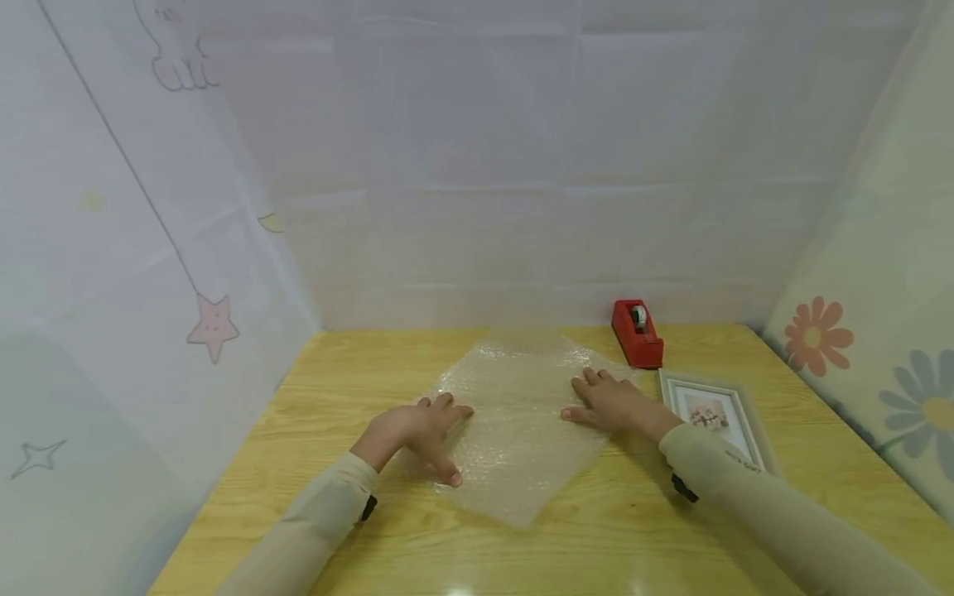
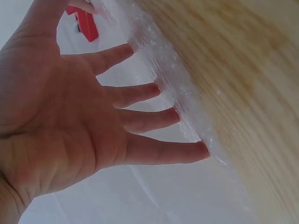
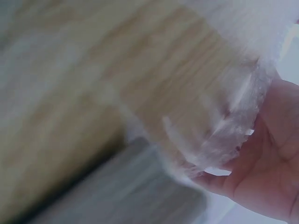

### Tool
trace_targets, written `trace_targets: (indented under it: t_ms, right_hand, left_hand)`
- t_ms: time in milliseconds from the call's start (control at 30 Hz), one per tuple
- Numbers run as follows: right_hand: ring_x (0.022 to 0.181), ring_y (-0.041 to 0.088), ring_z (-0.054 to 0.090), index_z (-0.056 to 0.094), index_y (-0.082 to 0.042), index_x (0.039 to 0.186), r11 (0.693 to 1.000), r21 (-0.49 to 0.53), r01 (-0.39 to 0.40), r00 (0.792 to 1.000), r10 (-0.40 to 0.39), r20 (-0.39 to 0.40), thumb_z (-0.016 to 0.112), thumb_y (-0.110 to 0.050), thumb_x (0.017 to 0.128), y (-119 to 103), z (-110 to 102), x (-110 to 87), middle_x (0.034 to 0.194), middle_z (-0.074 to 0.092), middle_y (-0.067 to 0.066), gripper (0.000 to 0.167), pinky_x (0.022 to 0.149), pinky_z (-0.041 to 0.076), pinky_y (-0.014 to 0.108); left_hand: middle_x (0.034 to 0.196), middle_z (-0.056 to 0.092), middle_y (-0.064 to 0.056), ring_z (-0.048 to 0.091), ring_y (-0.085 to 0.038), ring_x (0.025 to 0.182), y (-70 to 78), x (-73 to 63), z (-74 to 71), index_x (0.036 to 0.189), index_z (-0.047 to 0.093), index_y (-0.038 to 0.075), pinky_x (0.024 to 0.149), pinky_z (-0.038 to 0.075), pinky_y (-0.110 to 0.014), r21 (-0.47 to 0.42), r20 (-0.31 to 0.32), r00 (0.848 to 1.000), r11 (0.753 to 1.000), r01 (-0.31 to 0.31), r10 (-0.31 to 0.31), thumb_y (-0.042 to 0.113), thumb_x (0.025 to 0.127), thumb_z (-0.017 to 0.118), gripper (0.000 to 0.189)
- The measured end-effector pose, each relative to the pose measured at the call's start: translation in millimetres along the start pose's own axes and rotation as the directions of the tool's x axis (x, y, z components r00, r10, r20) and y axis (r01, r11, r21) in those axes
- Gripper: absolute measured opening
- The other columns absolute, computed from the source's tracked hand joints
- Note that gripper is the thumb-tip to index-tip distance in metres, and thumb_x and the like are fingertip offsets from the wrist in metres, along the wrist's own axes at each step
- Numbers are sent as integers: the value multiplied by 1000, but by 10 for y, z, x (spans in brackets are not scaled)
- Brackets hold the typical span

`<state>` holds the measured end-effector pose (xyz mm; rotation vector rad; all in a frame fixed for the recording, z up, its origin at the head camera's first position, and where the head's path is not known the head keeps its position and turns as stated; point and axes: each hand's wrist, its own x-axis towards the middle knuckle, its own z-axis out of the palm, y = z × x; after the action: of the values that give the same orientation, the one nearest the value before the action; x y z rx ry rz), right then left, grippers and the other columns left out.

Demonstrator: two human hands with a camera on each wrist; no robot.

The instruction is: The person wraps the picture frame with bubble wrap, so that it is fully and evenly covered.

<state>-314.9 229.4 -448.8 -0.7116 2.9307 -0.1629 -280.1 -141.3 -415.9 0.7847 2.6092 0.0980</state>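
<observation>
A sheet of clear bubble wrap (image 1: pixel 522 447) lies on the wooden table, turned so one corner points toward me. My left hand (image 1: pixel 425 434) rests on its left side with fingers spread. In the left wrist view, the straight fingertips of the left hand (image 2: pixel 93 112) touch the bubble wrap (image 2: pixel 168 79). On the sheet's right side rests my right hand (image 1: pixel 614 403), its fingers extended. In the right wrist view, bubble wrap (image 3: pixel 233 121) covers part of the right hand (image 3: pixel 271 154), so some fingertips are hard to make out.
A red tape dispenser (image 1: pixel 638 338) stands at the back, just beyond the right hand. Beside the right forearm lies a white picture frame (image 1: pixel 738 418) with a floral picture, partly hidden by the sleeve. Patterned cloth walls border the wooden table (image 1: pixel 313 439) at the back and sides.
</observation>
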Motion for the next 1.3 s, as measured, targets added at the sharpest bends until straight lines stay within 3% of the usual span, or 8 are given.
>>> trace_targets:
  t_ms: [233, 567, 800, 1033, 1300]
  right_hand:
    - [145, 53, 22, 34, -2, 158, 1000, 9, 5, 1000, -5, -28, 44, -63, 103, 35, 54, -23, 161, 21, 30, 83, 105, 23, 75]
    - [143, 54, 26, 39, -2, 156, 1000, 9, 11, 999, -11, -48, 46, -64, 102, -37, 37, -6, 160, 25, 31, 82, 102, 25, 77]
    - [141, 51, 32, 46, -1, 150, 1000, 19, 8, 992, -6, -127, 52, -60, 101, -56, 65, -120, 156, 34, 29, 78, 101, 27, 77]
    - [140, 50, 34, 52, -3, 148, 999, 37, -4, 991, 9, -134, 52, -63, 100, -34, 126, -224, 154, 38, 30, 76, 99, 30, 77]
    - [138, 49, 39, 57, 0, 142, 999, 52, -1, 985, 10, -173, 59, -61, 97, 39, 98, -300, 150, 45, 28, 75, 97, 35, 75]
  left_hand:
    - [164, 16, -20, 19, -53, 145, -4, 13, 13, 162, 26, 22, 100, 36, -71, 29, -11, 1000, 1000, -11, 11, 66, 71, 85, 117]
    - [166, 13, -20, 16, -54, 146, -10, -66, 9, 163, 25, 24, 102, 31, -73, 0, 8, 1000, 1000, 6, -6, 64, 74, 84, 114]
    - [166, 14, -20, 18, -53, 146, 0, -78, 12, 163, 26, 22, 103, 32, -72, 21, -6, 1000, 1000, -11, 11, 65, 73, 83, 115]
    - [166, 16, -17, 19, -50, 147, 46, -59, 31, 163, 26, 24, 103, 33, -70, 45, -6, 1000, 999, -16, 16, 65, 72, 84, 115]
    - [167, 13, -15, 15, -48, 148, 155, -68, 56, 164, 25, 26, 102, 32, -72, -1, -18, 1000, 1000, -19, 19, 64, 72, 84, 115]
